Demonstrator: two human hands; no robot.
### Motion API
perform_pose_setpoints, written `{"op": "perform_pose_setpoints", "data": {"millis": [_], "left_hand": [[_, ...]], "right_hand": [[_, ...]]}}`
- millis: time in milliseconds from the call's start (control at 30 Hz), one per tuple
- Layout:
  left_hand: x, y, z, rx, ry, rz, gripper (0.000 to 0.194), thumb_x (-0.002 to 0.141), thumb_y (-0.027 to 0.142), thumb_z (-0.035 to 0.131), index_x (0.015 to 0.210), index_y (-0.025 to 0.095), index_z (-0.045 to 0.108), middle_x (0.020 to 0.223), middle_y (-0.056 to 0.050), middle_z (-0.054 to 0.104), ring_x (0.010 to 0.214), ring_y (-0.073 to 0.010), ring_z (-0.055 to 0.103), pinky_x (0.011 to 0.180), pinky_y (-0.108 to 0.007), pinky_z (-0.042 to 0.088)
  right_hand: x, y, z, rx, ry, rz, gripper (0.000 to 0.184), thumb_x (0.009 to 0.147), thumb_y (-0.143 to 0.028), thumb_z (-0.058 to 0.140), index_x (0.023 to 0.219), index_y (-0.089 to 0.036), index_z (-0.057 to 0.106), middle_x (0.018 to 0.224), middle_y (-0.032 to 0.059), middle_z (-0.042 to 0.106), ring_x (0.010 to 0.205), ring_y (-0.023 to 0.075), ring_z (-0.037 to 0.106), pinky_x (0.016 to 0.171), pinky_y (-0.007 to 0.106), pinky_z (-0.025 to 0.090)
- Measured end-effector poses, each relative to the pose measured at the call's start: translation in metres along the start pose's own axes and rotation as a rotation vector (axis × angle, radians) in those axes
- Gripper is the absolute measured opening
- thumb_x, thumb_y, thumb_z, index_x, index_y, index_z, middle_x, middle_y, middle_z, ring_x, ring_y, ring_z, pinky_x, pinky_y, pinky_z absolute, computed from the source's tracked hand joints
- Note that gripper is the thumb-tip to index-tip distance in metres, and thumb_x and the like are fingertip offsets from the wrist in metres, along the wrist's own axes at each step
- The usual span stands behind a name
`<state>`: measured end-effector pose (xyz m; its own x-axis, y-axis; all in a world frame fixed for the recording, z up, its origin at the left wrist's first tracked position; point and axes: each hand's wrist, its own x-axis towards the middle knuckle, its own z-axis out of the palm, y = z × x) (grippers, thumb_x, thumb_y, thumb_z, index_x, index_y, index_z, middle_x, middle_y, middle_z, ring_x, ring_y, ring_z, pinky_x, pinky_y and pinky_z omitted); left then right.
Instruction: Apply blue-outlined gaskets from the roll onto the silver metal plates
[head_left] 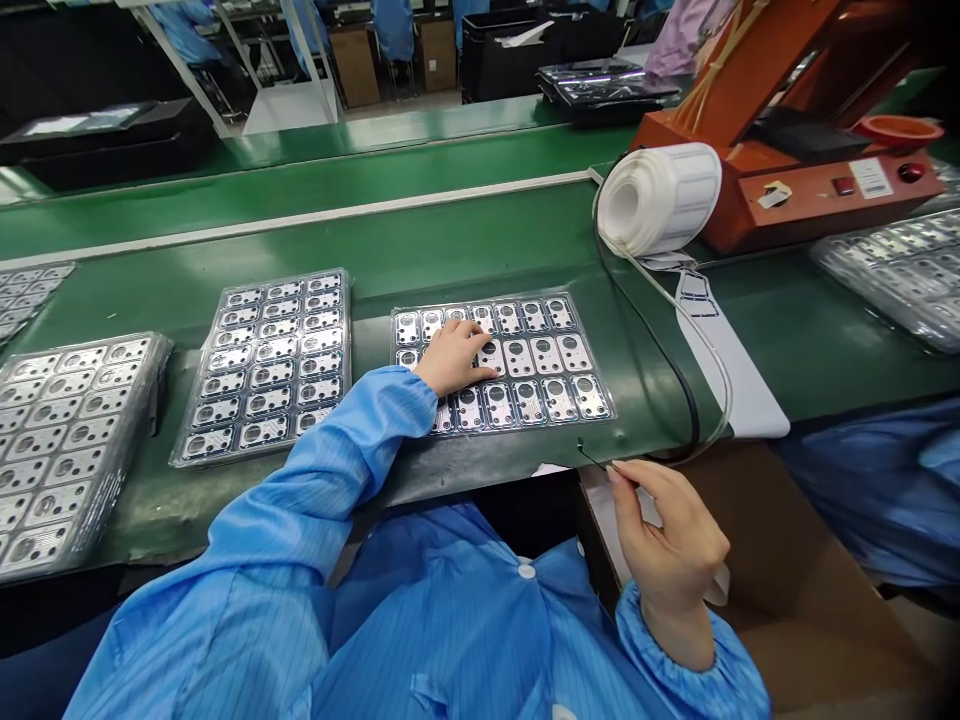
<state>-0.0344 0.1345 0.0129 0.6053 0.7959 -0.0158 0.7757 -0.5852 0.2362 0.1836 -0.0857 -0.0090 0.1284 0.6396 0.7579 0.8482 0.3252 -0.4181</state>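
My left hand rests with its fingers spread flat on the left part of a clear tray of small metal plates on the green conveyor belt. My right hand hovers at the belt's near edge, fingers pinched on thin black tweezers whose tip points at the tray's near right corner. Both arms wear blue sleeves.
A second tray of plates lies left of the first, and a stack of trays sits at far left. A white label roll feeds tape beside an orange machine. More trays lie at right. A brown cardboard box stands below my right hand.
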Motion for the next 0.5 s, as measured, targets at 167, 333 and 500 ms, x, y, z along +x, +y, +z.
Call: {"op": "perform_pose_setpoints", "data": {"millis": [167,333,500], "left_hand": [[0.002,-0.003,0.001,-0.001,0.013,0.000,0.078,0.082,0.052,0.070,0.144,0.013,0.044,0.141,-0.016,0.051,0.128,-0.0334,0.042,0.105,-0.045,0.038],[-0.001,0.003,-0.004,0.141,-0.007,0.018,0.059,0.086,0.053,0.065,0.130,0.015,0.059,0.136,-0.015,0.056,0.125,-0.0351,0.045,0.098,-0.046,0.039],[-0.005,0.017,-0.007,0.344,0.004,0.093,0.048,0.094,0.044,0.056,0.126,0.009,0.059,0.125,-0.018,0.063,0.116,-0.0343,0.053,0.094,-0.044,0.038]], "right_hand": [[0.001,0.000,0.002,-0.018,0.014,-0.024,0.023,0.082,-0.007,0.071,0.100,-0.021,0.068,0.086,0.0035,0.073,0.079,0.0180,0.071,0.074,0.033,0.060],[0.001,0.000,0.003,-0.013,0.006,-0.025,0.026,0.081,-0.005,0.071,0.100,-0.021,0.068,0.087,0.0039,0.073,0.079,0.0185,0.071,0.074,0.033,0.060],[0.000,-0.001,0.003,0.000,-0.009,-0.025,0.025,0.081,-0.005,0.071,0.100,-0.021,0.068,0.087,0.0040,0.073,0.080,0.0186,0.071,0.075,0.033,0.060]]}}
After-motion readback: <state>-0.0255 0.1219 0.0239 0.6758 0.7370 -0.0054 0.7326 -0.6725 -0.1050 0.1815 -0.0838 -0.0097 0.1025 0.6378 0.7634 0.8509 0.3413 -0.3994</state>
